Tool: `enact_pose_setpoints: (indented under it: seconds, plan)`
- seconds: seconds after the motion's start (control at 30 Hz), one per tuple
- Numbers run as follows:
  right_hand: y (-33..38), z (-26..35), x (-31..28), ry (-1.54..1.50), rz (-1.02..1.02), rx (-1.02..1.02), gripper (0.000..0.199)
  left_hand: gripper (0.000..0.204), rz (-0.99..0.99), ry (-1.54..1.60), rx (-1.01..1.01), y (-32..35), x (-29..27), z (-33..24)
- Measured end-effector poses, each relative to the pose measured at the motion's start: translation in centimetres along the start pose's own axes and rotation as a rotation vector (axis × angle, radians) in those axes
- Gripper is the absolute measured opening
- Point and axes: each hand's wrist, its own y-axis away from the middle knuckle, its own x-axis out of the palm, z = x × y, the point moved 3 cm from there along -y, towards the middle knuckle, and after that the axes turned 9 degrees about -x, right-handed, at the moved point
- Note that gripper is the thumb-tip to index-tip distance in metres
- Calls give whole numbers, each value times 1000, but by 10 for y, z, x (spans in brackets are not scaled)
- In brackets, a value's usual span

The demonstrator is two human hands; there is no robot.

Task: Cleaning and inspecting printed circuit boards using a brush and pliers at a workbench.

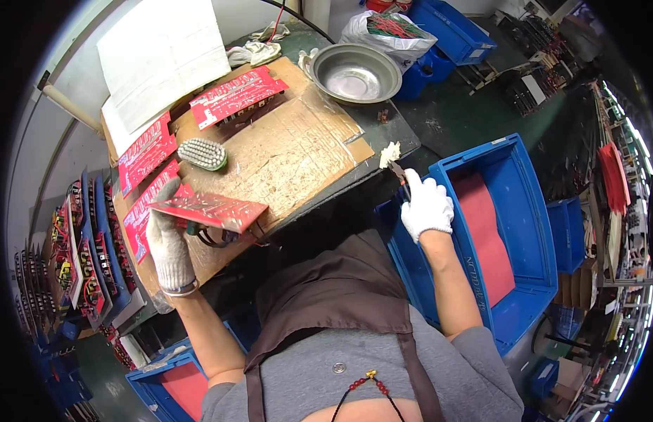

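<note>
My left hand (167, 247), in a white knit glove, grips a red circuit board (217, 209) by its left end and holds it tilted above the table's near left part. Components and wires hang from the board's underside. My right hand (427, 205), gloved as well, is closed round a small dark hand tool (399, 173) at the table's right corner; its exact kind is unclear. A pale clump (389, 154) sits at the tool's tip. More red circuit boards (238, 95) lie along the left and back of the cardboard sheet (284, 162), near a scrubbing brush (202, 154) lying bristles up.
At the table's back right stands a metal basin (356, 73), with used gloves (254, 53) to its left. A blue crate (544, 267) with a pink lining is beside my right arm. Racked boards (94, 243) stand at the left. A white bag (386, 35) sits behind the basin.
</note>
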Motion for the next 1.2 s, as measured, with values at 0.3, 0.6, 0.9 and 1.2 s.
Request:
enact_pose_setpoints:
  seconds: [0.3, 0.6, 0.9, 1.2]
  plan:
    - [5, -13, 23, -334, -246, 12, 60, 52, -236, 270, -256, 27, -26, 26]
    - [4, 1, 68, -2611, 396, 127, 56, 38, -386, 583, -308, 78, -22, 20]
    - [35, 40, -1, -1592, 160, -339, 72, 47, -26, 666, -355, 55, 11, 33]
    - [8, 93, -66, -367, -245, -808, 67, 49, 110, 504, -388, 26, 63, 75]
